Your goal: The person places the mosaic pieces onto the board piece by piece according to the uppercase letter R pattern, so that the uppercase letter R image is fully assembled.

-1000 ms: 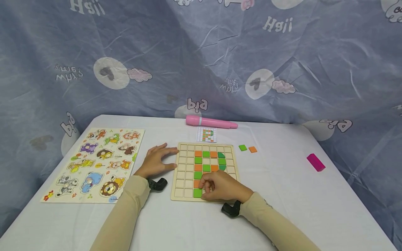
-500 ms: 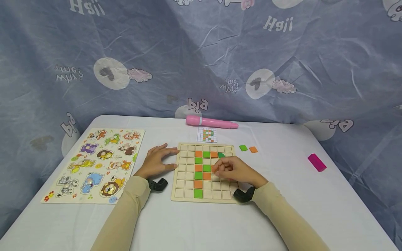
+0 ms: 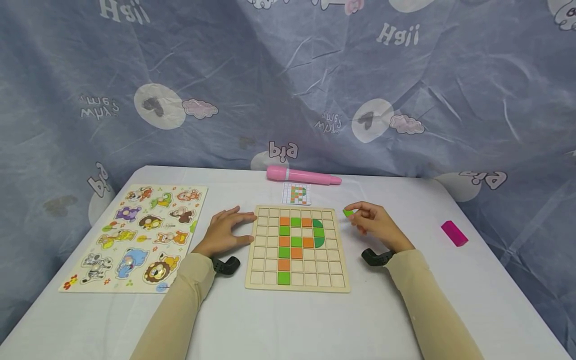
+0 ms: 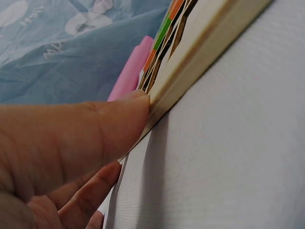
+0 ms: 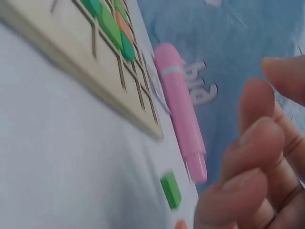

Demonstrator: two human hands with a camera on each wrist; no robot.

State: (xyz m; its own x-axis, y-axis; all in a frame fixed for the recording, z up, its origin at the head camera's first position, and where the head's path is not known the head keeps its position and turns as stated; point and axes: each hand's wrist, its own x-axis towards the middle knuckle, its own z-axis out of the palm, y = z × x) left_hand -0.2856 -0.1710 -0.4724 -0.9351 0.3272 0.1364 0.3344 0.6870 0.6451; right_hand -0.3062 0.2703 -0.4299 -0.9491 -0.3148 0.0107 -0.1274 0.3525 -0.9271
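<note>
My left hand [image 3: 227,232] rests at the left edge of a wooden grid board [image 3: 297,288], its thumb and fingertips spread along the rim. The left wrist view has the thumb [image 4: 95,138] right against the board's side. Orange and green tiles lie in the board's cells in the shape of a letter. To the right of the board, my right hand [image 3: 378,225] hovers with loosely bent fingers beside a green square tile [image 3: 348,212]. That green tile [image 5: 170,191] lies on the table in the right wrist view, with the fingers apart from it. An orange tile [image 5: 180,224] barely shows there.
A pattern card [image 3: 297,193] lies behind the board, and a pink marker-shaped stick [image 3: 306,176] behind that. An animal puzzle board [image 3: 135,237] covers the table's left. At the far right lies a magenta block [image 3: 454,233]. Printed cloth hangs behind the table.
My right hand has moved from the board's lower middle, up and right, to the loose green tile off the board. My left hand has stayed at the board's edge.
</note>
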